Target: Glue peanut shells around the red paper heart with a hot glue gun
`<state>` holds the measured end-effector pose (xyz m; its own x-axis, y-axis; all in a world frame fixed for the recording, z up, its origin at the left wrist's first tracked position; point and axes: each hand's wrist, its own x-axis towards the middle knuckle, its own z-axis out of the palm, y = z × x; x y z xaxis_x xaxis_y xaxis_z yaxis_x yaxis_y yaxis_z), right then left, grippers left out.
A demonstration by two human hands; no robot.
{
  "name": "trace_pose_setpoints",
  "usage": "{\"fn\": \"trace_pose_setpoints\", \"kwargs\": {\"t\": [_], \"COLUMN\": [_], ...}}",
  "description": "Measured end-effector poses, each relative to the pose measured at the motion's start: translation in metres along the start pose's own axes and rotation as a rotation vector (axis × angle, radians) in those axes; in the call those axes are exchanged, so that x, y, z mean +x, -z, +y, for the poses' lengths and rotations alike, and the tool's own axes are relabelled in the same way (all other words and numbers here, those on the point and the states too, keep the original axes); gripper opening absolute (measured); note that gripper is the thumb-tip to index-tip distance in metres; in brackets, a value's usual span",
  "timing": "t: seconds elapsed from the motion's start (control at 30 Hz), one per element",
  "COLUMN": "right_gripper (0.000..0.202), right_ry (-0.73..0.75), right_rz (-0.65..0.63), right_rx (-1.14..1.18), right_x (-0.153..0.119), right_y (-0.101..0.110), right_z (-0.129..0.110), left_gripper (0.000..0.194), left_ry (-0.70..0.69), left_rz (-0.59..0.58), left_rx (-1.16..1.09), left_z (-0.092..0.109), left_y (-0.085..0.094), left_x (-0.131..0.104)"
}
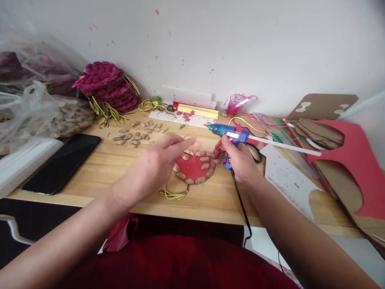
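Lying between the two hands, the round red disc [194, 166] gives no long axis of its own, but its tassel [173, 195] spreads toward the near left, and an orange loop [195, 147] stands at its far edge. Peanuts in shell form a border along its rim. Nearer of the two seems the left hand [161, 158], which in this view covers part of the far left rim; its fingers are bent and blurred, and I cannot tell if they pinch something. The right hand [240, 158] grasps the handle of a blue glue gun [230, 133], just beside the right side of the disc. The gun lies nearly level, with its nozzle [207, 125] pointing left, past the far edge of the disc, while the white glue stick [285, 145] sticks out far to the right. Wood of the table [216, 204] shows between the disc and the near edge, where a black cord [240, 196] hangs over on the right. Loose peanuts [135, 136] limit the room at far left, and white paper [282, 176] at right.
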<state>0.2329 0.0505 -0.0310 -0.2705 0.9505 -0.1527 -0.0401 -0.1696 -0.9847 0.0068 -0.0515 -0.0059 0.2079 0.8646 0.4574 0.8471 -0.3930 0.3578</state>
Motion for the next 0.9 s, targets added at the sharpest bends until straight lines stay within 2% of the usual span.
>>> {"fn": "trace_pose_setpoints", "kwargs": {"t": [0.07, 0.13, 0.3, 0.4, 0.47, 0.57, 0.77, 0.83, 0.9], "right_gripper": [0.060, 0.059, 0.058, 0.059, 0.059, 0.060, 0.057, 0.056, 0.053], "right_ry": [0.012, 0.037, 0.089, 0.085, 0.062, 0.029, 0.082, 0.069, 0.061], "right_rz": [0.005, 0.007, 0.010, 0.005, -0.005, -0.018, -0.008, -0.011, 0.000], "right_rx": [0.013, 0.011, -0.083, -0.103, -0.089, -0.071, -0.072, -0.081, -0.095], "right_x": [-0.001, 0.000, 0.001, 0.001, -0.001, -0.002, -0.002, -0.004, -0.005], "right_y": [0.000, 0.001, 0.003, 0.003, 0.002, 0.001, 0.002, 0.002, 0.002], "right_z": [-0.001, -0.001, 0.003, 0.002, 0.001, 0.000, -0.001, -0.002, -0.003], "left_gripper": [0.044, 0.048, 0.078, 0.104, 0.111, 0.104, 0.090, 0.082, 0.064], "left_ry": [0.071, 0.121, 0.136, 0.152, 0.175, 0.174, 0.208, 0.228, 0.260], "left_rz": [0.012, -0.021, -0.056, -0.090, -0.120, -0.151, -0.155, -0.111, -0.043], "left_rx": [0.014, -0.004, 0.041, 0.136, 0.202, 0.238, 0.216, 0.215, 0.234], "left_z": [-0.008, -0.013, -0.012, -0.004, 0.000, 0.001, -0.005, -0.012, -0.024], "left_y": [0.011, 0.014, -0.003, -0.012, -0.014, -0.015, -0.013, -0.004, 0.014], "left_x": [-0.006, -0.016, -0.041, -0.044, -0.042, -0.040, -0.040, -0.038, -0.032]}}
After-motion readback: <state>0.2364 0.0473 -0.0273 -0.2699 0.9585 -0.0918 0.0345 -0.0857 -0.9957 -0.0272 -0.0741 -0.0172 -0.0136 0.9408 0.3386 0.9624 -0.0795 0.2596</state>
